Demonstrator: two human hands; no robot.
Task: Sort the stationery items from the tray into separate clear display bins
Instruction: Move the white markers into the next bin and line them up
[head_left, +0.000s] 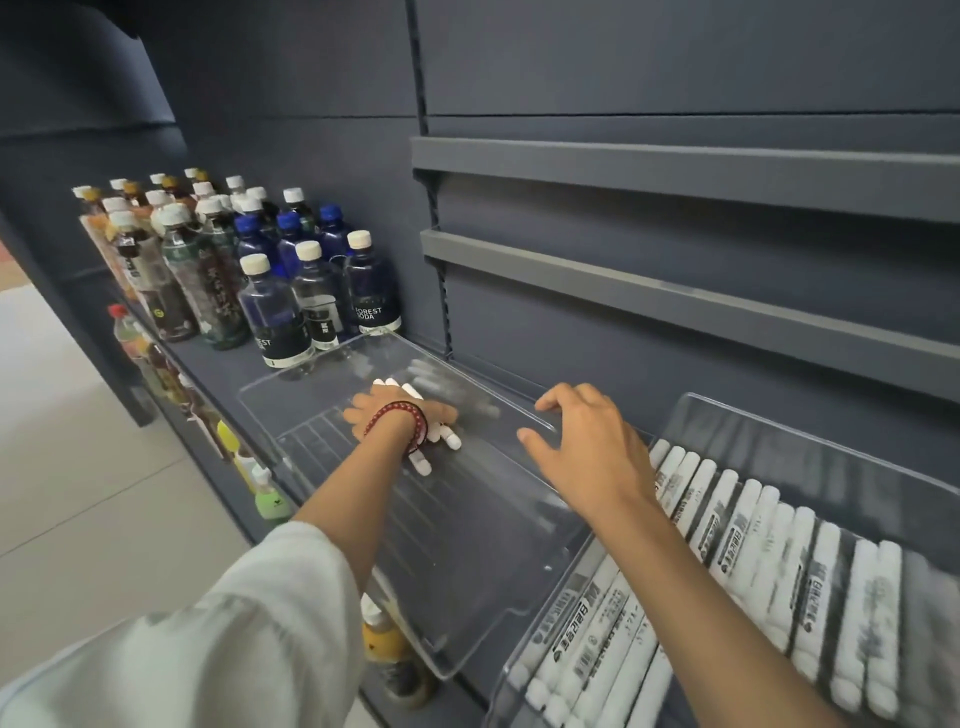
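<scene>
My left hand (387, 415) reaches into a clear display bin (467, 571) on the shelf and grips a small bunch of white markers (441, 439), whose ends stick out on both sides of my fist. A few more white markers (441, 382) lie blurred at the far end of that bin. My right hand (582, 441) hovers with fingers spread and relaxed over the bin's right wall, holding nothing. To the right, a second clear bin (810, 441) is filled with several white markers (737, 530) lying side by side.
Drink bottles (270, 291) stand in rows on the shelf left of the bins. More bottles (265, 499) fill the lower shelf below. Two grey shelf rails (675, 291) run across the dark back panel above. Pale floor lies at the left.
</scene>
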